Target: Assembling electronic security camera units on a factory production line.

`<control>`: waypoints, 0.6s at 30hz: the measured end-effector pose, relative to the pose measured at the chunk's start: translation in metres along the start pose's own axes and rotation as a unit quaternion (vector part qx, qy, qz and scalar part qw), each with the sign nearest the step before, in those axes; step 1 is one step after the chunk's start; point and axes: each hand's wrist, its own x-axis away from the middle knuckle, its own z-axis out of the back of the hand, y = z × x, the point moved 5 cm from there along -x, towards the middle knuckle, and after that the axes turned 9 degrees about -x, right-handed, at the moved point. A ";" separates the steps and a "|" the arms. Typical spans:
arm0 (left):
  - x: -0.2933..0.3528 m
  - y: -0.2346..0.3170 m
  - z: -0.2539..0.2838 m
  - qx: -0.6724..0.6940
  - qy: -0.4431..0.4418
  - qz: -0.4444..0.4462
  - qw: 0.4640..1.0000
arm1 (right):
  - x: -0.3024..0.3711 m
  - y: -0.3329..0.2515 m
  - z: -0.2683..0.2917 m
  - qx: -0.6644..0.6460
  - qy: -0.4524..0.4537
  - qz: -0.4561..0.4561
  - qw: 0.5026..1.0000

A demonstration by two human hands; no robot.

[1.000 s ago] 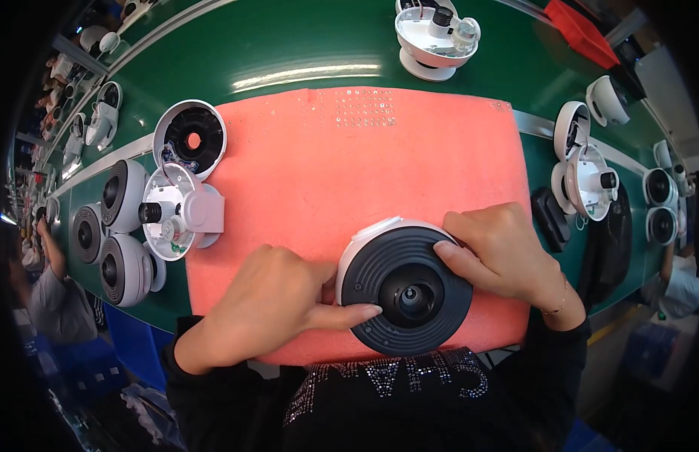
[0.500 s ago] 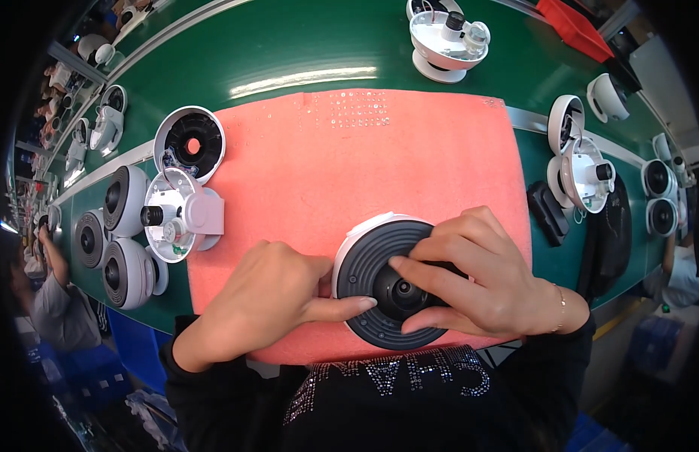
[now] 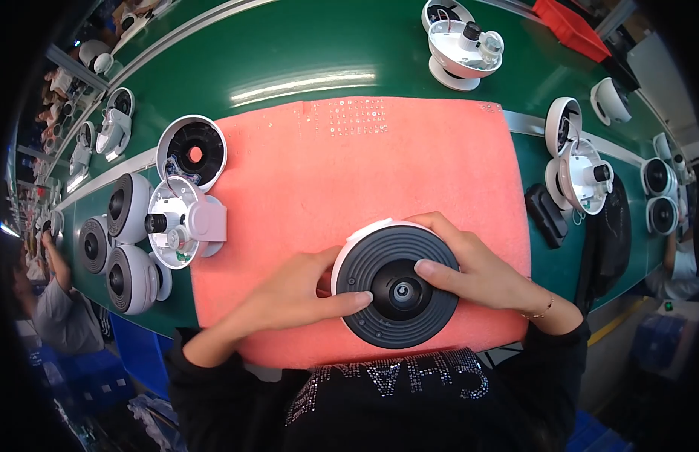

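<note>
A round white device (image 3: 398,331) with a dark grey, ridged face and a black, lens-like centre lies face up near the front of the pink foam mat (image 3: 304,181). My left hand (image 3: 296,294) grips its left rim, with the thumb reaching over the ridged face to the edge of the black centre. Around the right rim is my right hand (image 3: 481,271), its thumb pressed on the upper right of the black centre. The fingertips of both hands are hidden behind the white shell.
Rows of small shiny screws (image 3: 358,117) lie on the mat's far part. An opened white unit (image 3: 176,222) and several assembled ones (image 3: 131,279) stand at left. More opened units sit at right (image 3: 583,177) and far back (image 3: 466,53). A black power tool (image 3: 547,216) lies right of the mat.
My right hand has moved from bent fingers over the device's centre to a hold on its right rim. The left hand keeps its grip. The far-back unit stands slightly farther right.
</note>
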 end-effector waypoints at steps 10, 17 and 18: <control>0.007 0.036 0.031 0.070 0.180 -0.119 0.974 | -0.020 -0.054 0.015 0.130 0.156 0.276 0.940; -0.024 0.022 0.095 0.305 0.225 -0.211 0.901 | -0.063 -0.080 0.027 -0.068 0.111 0.286 0.949; -0.030 0.012 0.106 0.357 0.238 -0.246 0.869 | -0.064 -0.082 0.019 -0.067 0.085 0.296 0.949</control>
